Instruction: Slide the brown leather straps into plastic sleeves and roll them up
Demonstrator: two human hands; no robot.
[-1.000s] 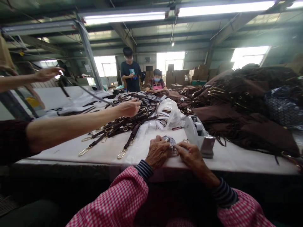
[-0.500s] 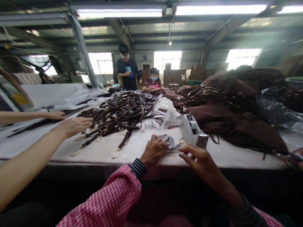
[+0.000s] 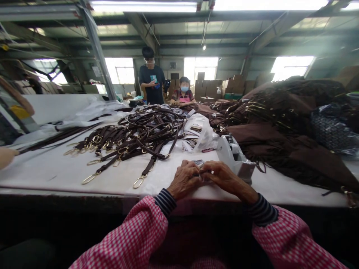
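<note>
My left hand (image 3: 185, 179) is closed on a coiled strap (image 3: 198, 163) at the table's front edge; only the coil's grey, plastic-looking upper part shows between my hands. Against it from the right, my right hand (image 3: 220, 175) has its fingers bent and pressed on the same coil, fingertips meeting those of my left hand. The strap's metal clasp is hidden. Left of my hands lies a large heap of dark brown straps (image 3: 151, 130) with gold-coloured clips. Just beyond my right hand stands a white box (image 3: 226, 152) with small items in it.
A white plastic bag (image 3: 200, 129) of strips lies past my hands. Dark brown fabric bags (image 3: 280, 145) are piled at right. Another person's hand (image 3: 7, 157) shows at the left edge. Two people are across the table, one standing (image 3: 151, 84), one lower in a mask (image 3: 183, 93).
My right hand has moved left onto the coil and its fingers have closed. The other person's arms at left have drawn back, uncovering more strap clips. The view has shifted slightly.
</note>
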